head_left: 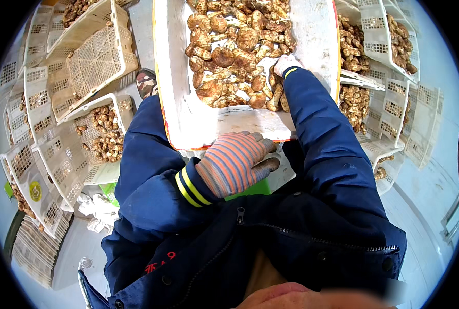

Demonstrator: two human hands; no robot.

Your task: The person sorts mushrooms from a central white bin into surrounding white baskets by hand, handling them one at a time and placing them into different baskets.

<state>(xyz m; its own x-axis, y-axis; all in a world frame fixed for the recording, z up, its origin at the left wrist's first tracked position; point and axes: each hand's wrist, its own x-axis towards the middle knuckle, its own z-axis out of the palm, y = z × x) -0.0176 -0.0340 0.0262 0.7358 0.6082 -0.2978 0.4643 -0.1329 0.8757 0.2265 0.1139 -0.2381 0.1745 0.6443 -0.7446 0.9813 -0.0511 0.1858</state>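
Note:
A white foam box (250,123) with reddish-orange edging stands in front of me, holding many brown, dirt-specked mushrooms (247,38). My right hand (287,64), in a pale glove, reaches inside to the mushrooms at the right of the pile. Its fingers are too small and partly hidden to show whether they grip one. My left hand (234,160) wears an orange-and-grey striped glove with dark fingertips. It rests palm down by the box's near edge, fingers stretched out and thumb apart, with nothing visible in it.
White plastic crates (93,67) of mushrooms stack up on the left, and more crates (394,110) stand on the right. A white crumpled bag (99,212) lies on the floor at left. Something green (252,190) shows beneath my left hand.

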